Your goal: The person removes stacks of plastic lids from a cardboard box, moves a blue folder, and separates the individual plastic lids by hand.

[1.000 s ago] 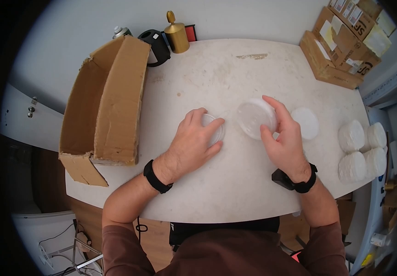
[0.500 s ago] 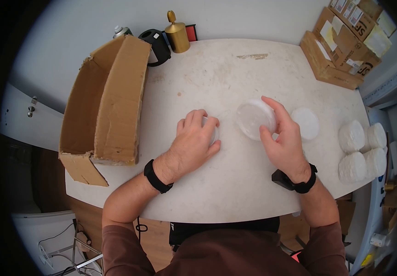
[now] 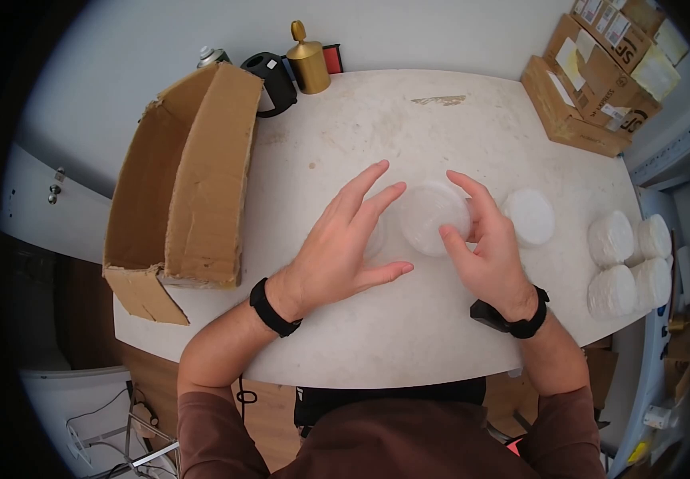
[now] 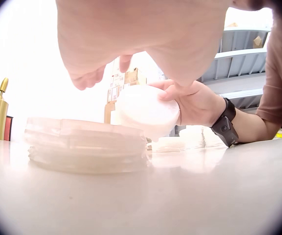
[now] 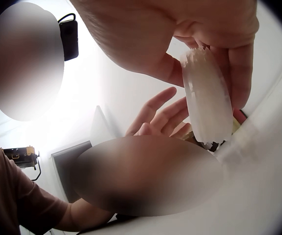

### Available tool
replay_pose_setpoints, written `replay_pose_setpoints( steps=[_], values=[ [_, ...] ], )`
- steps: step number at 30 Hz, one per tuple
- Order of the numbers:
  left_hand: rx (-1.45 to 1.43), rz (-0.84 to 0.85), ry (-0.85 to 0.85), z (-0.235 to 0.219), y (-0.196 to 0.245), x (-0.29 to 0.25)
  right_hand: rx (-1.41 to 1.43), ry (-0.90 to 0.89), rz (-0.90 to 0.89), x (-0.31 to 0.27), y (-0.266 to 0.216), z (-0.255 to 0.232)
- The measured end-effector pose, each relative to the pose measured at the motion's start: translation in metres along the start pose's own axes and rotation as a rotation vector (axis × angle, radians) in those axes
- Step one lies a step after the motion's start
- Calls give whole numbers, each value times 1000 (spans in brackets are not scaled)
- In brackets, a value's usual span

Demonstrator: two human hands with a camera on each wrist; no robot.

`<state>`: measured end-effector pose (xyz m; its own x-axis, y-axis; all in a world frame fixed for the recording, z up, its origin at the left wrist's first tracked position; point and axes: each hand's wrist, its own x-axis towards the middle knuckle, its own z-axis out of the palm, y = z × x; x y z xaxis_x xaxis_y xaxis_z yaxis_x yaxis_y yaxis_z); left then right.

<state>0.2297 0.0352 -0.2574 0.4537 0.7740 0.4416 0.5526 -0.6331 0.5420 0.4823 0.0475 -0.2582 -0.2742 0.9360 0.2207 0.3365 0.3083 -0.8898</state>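
Observation:
My right hand [image 3: 490,257] holds a round, shallow, translucent plastic container [image 3: 426,215], thumb on its near face and fingers round its far right edge. Edge-on in the right wrist view, the held container [image 5: 208,98] looks like a thick disc with a notched rim. Fingers and thumb spread, my left hand [image 3: 331,254] hovers left of it. Under that hand a low, clear round container [image 4: 87,147] rests on the table, mostly hidden in the head view. To the right of my right hand lies a white round container [image 3: 532,215].
Several white round stacks [image 3: 612,238] stand at the table's right edge. A long open cardboard box [image 3: 209,176] takes up the left side. Behind it are a black kettle-like vessel [image 3: 275,86] and a gold canister [image 3: 307,67]. Cardboard boxes [image 3: 588,84] fill the back right corner.
My left hand has let go of the clear container on the table and spread its fingers, lifting off it. The right hand has brought its container slightly left and nearer.

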Motion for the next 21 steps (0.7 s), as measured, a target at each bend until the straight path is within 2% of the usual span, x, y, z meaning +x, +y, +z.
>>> replay_pose_setpoints(
  steps=[1,3,8,10,11,13,16,21],
  values=[
    [0,0,0,-2,0,1,54,-17,-14,-1,1,2],
    [45,160,-125,-4,0,2,68,-52,-27,-3,-1,3],
    [33,183,-130,-1,-3,2,67,-148,-115,-4,0,4],
    [32,197,-116,0,-5,1,50,-302,-144,-2,-4,-2],
    [14,203,-100,0,-5,0,50,-302,-144,-1,-5,-2],
    [-3,208,-85,-1,-4,0,-33,-287,-371,0,-6,-1],
    [-23,216,-59,-4,-1,1,-28,-354,-271,1,-12,-4],
    [-71,212,-89,-6,-1,0,-60,-339,-292,0,-14,-4]
  ],
)
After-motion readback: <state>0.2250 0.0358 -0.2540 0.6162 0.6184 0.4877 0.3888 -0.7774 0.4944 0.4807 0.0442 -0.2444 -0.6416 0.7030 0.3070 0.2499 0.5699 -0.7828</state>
